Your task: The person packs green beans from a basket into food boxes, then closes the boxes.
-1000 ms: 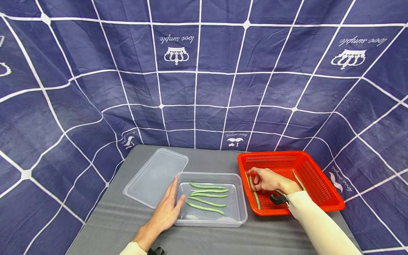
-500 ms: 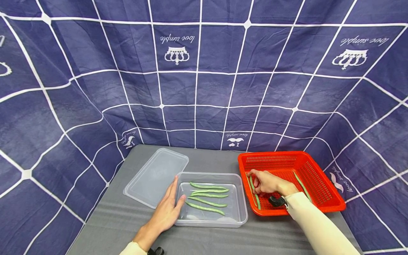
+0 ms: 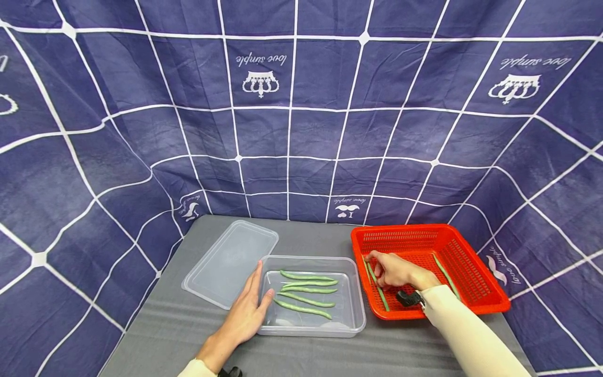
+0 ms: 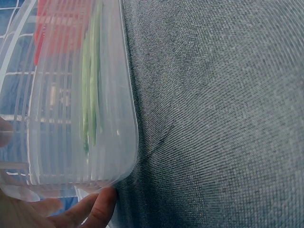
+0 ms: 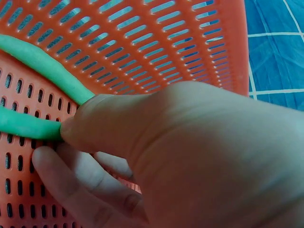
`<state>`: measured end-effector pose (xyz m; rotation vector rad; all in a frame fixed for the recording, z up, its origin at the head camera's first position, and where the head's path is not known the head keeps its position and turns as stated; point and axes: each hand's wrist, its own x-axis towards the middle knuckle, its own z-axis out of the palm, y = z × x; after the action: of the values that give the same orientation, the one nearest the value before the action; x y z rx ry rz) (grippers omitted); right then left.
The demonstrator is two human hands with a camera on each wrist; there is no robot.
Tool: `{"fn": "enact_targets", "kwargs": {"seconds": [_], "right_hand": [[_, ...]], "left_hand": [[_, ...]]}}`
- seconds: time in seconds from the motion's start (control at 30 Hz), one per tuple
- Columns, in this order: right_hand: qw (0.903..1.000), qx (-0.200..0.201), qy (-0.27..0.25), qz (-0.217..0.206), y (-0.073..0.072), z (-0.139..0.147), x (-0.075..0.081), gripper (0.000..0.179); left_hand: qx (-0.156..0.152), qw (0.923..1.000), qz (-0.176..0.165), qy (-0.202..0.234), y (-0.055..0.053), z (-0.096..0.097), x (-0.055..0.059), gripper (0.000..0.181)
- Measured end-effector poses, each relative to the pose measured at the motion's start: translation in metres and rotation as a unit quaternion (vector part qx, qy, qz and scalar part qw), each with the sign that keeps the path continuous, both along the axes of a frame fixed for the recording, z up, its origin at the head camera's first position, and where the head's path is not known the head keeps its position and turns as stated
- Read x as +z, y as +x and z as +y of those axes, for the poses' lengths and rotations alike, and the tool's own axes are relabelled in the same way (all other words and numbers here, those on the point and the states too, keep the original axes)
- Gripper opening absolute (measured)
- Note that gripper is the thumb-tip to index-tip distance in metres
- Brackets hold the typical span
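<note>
In the head view my left hand [image 3: 245, 314] lies along the left side of a clear plastic box [image 3: 313, 331]. Its fingers are straight against the outer wall, with the thumb at the rim. Several green beans [image 3: 306, 288] lie side by side in the box. My right hand [image 3: 399, 270] reaches into a red basket [image 3: 405, 238]. Between thumb and fingers it pinches the end of a green bean [image 5: 28, 125], partly hidden by the hand. Another bean [image 5: 50, 70] lies close by, along the basket's left wall.
One more green bean [image 3: 446, 275] lies at the basket's right side. A clear lid [image 3: 231, 264] rests flat on the grey table [image 3: 301, 356], left of the box. Blue cloth [image 3: 311, 131] with white lines stands behind and at both sides.
The bean at my right hand has shifted slightly right at its near end, away from the basket's left wall. My right hand moved slightly in the basket. My left hand has stayed put.
</note>
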<state>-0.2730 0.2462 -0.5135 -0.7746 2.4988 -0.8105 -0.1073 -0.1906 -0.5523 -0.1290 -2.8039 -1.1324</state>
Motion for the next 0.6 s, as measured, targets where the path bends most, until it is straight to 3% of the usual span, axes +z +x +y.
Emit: {"fn": "enact_targets", "kwargs": {"seconds": [0.33,0.6], "right_hand": [[0.9988,0.007,0.019,0.044,-0.001,0.0044,0.0063,0.071],[0.9979,0.012,0.005,0.064,-0.0002,0.0077,0.0099,0.072]], "left_hand": [[-0.001,1.0,-0.003,-0.001,0.0005,0.0005,0.0015,0.083],[0.001,1.0,-0.003,-0.003,0.0009,0.0001,0.001,0.083]]}}
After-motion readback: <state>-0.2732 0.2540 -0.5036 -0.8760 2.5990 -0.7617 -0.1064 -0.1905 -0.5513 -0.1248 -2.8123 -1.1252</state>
